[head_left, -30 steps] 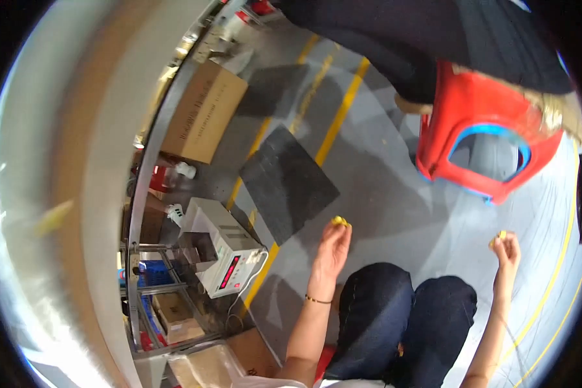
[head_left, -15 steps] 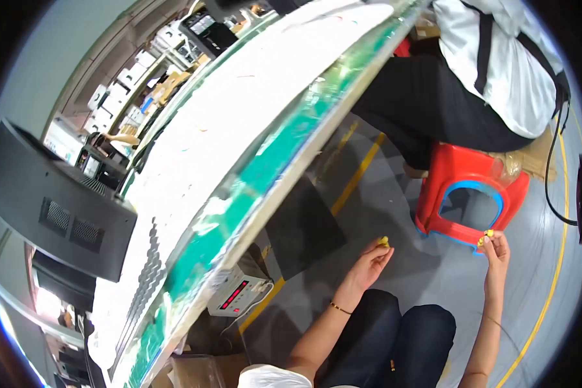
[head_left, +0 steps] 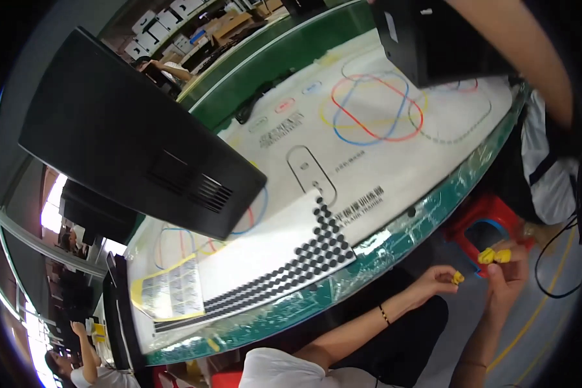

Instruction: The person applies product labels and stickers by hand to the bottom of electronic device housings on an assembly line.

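**Pinch grips kept on both sides, close together but apart**

A small yellow piece (head_left: 458, 278) is pinched at the fingertips of the left hand (head_left: 437, 279); it is jutted out from them to the right, toward the other hand. Most of it is covered by the fingers, so its long axis cannot be told. A two-lobed, glossy yellow object (head_left: 495, 256) is grasped between the thumb and fingers of the right hand (head_left: 509, 279). Its lobes are set side by side, so its long axis is laid roughly left to right across the view; whether it is one piece or two cannot be told. The two yellow things are held near each other, not touching, off the near right edge of a green-rimmed table (head_left: 381, 252).

A dark beaded bracelet (head_left: 384, 315) is worn on the left wrist. Beyond the right hand, a red plastic stool with a blue-edged opening (head_left: 491, 210) is seen. The table is covered by a white sheet printed with coloured loops (head_left: 394, 171), and a band of black dots (head_left: 330, 249) is slanted along its near side. At the far right, the table is crossed by a co-worker's bare arm (head_left: 524, 48).
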{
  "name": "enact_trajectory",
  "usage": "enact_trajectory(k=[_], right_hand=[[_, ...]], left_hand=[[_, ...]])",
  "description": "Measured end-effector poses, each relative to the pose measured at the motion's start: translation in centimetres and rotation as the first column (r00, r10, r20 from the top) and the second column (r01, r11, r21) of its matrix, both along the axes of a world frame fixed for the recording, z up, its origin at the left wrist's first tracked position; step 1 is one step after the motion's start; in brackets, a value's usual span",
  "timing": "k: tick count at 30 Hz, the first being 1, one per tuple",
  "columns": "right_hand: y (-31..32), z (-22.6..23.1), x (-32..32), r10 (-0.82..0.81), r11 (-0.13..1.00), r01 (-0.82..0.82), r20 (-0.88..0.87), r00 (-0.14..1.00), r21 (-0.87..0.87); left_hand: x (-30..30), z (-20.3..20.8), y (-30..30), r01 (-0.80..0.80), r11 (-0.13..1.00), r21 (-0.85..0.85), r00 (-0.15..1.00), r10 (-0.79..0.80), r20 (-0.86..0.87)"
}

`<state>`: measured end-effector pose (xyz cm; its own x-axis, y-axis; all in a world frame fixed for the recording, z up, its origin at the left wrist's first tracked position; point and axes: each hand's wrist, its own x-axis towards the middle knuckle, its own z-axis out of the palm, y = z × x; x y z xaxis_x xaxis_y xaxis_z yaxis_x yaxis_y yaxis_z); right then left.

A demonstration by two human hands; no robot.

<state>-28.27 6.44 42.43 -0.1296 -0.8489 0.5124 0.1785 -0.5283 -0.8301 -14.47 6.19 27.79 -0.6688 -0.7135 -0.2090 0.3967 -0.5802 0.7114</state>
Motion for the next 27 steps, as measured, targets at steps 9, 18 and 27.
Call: enact_trajectory(k=[9,18,27], right_hand=[[-0.4,19.4,9.2,0.352,0.881,-0.388,0.172,0.920,0.270],[1.2,32.2,14.1,0.411,0.641,-0.515,0.312,0.857,0.569],[1.9,36.8,18.2,0.344,0.576,-0.580,0.473,0.811,0.576]], left_hand=[[2.6,16.4,9.5,0.000,0.946,0.325,1.000,0.000,0.002],[10.2,35.2,15.5,-0.274,0.825,0.495,0.961,0.261,0.096],[15.8,45.5,11.8,-0.433,0.826,0.362,0.900,0.418,0.122]])
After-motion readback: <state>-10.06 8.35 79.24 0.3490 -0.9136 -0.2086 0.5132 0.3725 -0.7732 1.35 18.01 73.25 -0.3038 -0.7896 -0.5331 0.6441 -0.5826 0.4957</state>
